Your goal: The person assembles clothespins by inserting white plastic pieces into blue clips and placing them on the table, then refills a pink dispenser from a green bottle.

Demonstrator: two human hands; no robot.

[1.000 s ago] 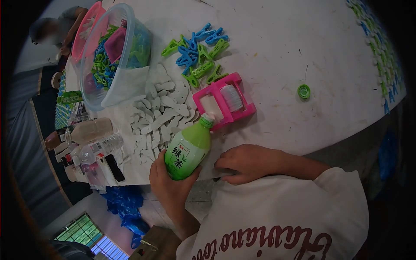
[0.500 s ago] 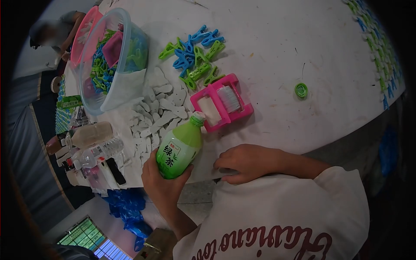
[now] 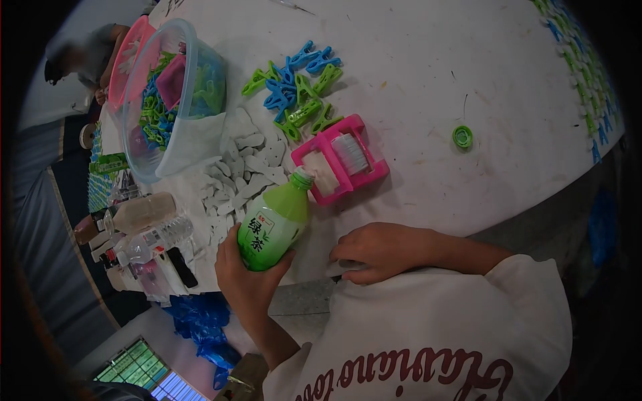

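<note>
My left hand [image 3: 251,281] is wrapped round the lower part of a green tea bottle [image 3: 271,224], which tilts with its uncapped mouth toward the pink holder [image 3: 341,159] that carries white rolls. My right hand [image 3: 374,252] rests at the table's near edge, fingers loosely bent with a gap between them, nothing visible in it. Loose white flat pieces [image 3: 244,164] lie beyond the bottle. Blue and green clips [image 3: 294,93] are heaped past the holder. A small round green cap-like piece [image 3: 462,137] lies farther right on the white table [image 3: 428,67].
A clear tub [image 3: 180,93] of clips and a pink basin [image 3: 130,60] stand at the back left, near another person [image 3: 93,53]. Several bottles [image 3: 144,212] and a dark phone-like object [image 3: 182,267] lie at left. Rows of clips [image 3: 585,87] line the far right edge.
The bottle in my left hand has shifted slightly left and up in the view. My right hand looks unchanged. The whole view has moved slightly.
</note>
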